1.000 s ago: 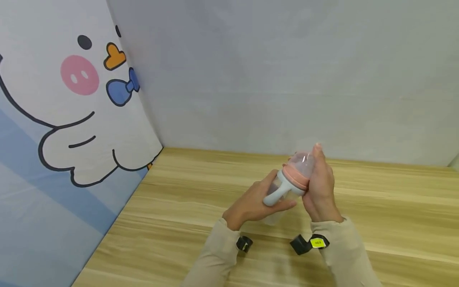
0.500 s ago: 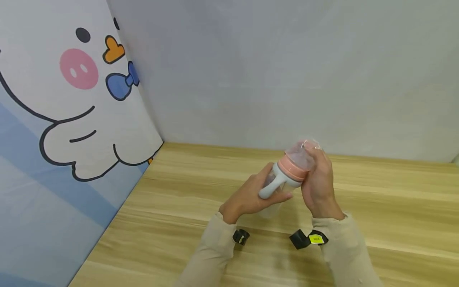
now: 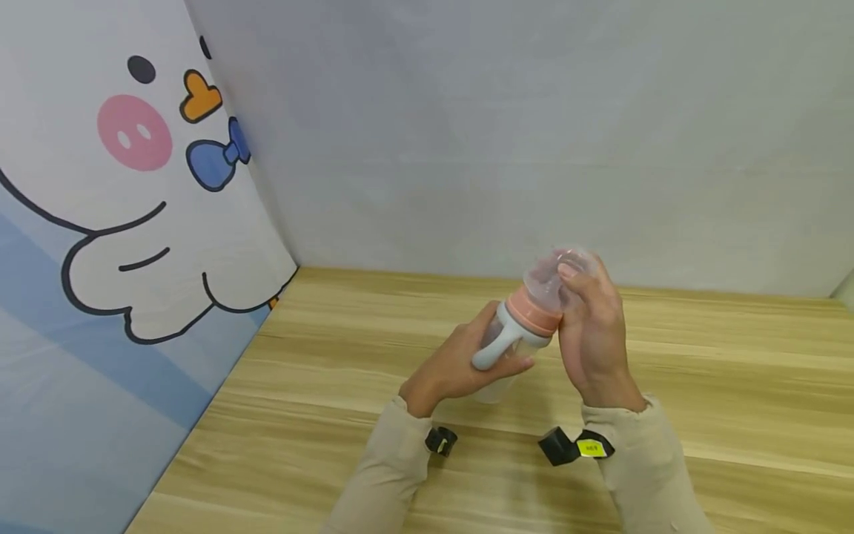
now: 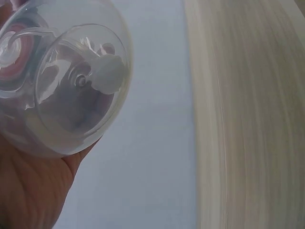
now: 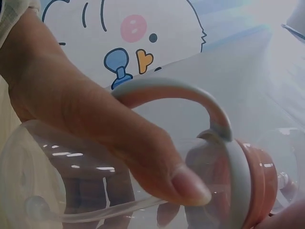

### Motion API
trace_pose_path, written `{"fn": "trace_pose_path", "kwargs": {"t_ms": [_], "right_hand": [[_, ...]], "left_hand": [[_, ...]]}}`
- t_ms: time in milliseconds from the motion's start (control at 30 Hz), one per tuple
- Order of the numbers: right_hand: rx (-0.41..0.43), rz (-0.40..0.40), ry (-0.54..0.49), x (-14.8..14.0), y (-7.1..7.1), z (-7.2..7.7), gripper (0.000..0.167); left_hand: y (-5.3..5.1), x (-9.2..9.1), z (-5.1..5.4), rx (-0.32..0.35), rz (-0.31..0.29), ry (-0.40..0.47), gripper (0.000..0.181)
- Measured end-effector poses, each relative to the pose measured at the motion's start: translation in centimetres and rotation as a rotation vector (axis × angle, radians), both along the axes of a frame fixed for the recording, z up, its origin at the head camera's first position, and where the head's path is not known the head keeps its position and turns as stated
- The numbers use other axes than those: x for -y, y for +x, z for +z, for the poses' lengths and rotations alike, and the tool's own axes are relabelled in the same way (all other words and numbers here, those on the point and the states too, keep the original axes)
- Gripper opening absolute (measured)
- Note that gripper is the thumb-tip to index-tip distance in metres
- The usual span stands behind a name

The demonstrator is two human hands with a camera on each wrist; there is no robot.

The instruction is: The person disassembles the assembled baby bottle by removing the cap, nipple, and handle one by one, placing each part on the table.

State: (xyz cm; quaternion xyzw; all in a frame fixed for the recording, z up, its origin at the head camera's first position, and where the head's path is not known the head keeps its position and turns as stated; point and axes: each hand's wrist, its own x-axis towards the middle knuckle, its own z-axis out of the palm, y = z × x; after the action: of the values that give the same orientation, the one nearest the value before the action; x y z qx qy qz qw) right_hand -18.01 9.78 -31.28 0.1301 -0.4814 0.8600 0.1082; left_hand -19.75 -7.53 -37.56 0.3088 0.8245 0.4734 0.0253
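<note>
A clear baby bottle (image 3: 490, 391) is tilted over the table, its top toward the upper right. It has a pink collar (image 3: 534, 311), a pale grey handle (image 3: 495, 351) and a clear dome cap (image 3: 542, 285). My left hand (image 3: 454, 363) grips the bottle body below the collar, thumb along the near side. My right hand (image 3: 597, 337) holds the dome cap, its thumb over the top and other fingers behind. Whether the cap still sits on the collar, I cannot tell. Inside the bottle, a straw ends in a whitish weight (image 4: 108, 74), shown in the left wrist view.
Below the hands lies a wood-grain table (image 3: 320, 415). A plain grey-white backdrop (image 3: 467, 148) rises behind its far edge. A cartoon-printed sheet (image 3: 153, 297) hangs along the left side. Each wrist wears a black camera mount (image 3: 560, 446).
The right thumb has bent inward from upright beside the cap to press over its top. The dome cap shows more above the collar. The bottle and left hand have shifted slightly left.
</note>
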Motion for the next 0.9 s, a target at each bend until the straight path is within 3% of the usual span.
{"fn": "trace_pose_path", "kwargs": {"t_ms": [267, 900], "right_hand": [[-0.093, -0.048, 0.023, -0.2, 0.2, 0.2, 0.022], [-0.116, -0.138, 0.029, -0.6, 0.4, 1.1, 0.029]], "left_hand": [[0.1, 0.2, 0.0, -0.017, 0.001, 0.000, 0.062], [-0.2, 1.3, 0.1, -0.011, 0.028, 0.016, 0.066]]}}
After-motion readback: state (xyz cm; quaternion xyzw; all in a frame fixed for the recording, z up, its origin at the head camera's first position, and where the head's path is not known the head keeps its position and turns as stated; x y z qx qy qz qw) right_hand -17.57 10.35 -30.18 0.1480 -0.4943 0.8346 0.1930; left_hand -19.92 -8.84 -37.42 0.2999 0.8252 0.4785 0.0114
